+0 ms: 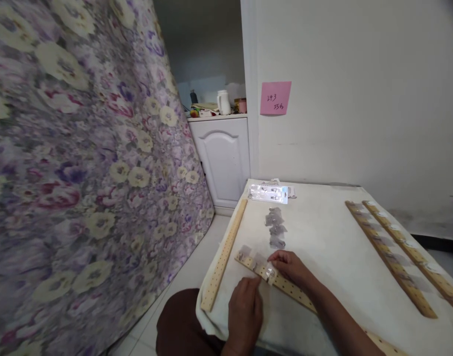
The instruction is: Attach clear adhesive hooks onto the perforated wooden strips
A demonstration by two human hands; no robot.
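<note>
A long wooden strip with rows of holes [285, 286] lies slanted across the near part of the white-covered table [322, 247]. My right hand [291, 267] rests on the strip, fingers pinched on a small clear packet [270, 273] pressed against it. My left hand [244, 311] lies just below the strip, fingers curled down onto the cloth near that packet; whether it holds anything is hidden. Two more clear packets [250, 257] sit on the strip's left end. A short row of loose clear packets [275, 227] lies beyond my hands.
Another holed strip [224, 254] runs along the table's left edge. Two strips filled with packets [400, 257] lie at the right. A shiny packaged card [268, 193] is at the far edge. A floral cloth [81, 173] hangs left; a white cabinet [222, 158] and a pink note [275, 98] are beyond.
</note>
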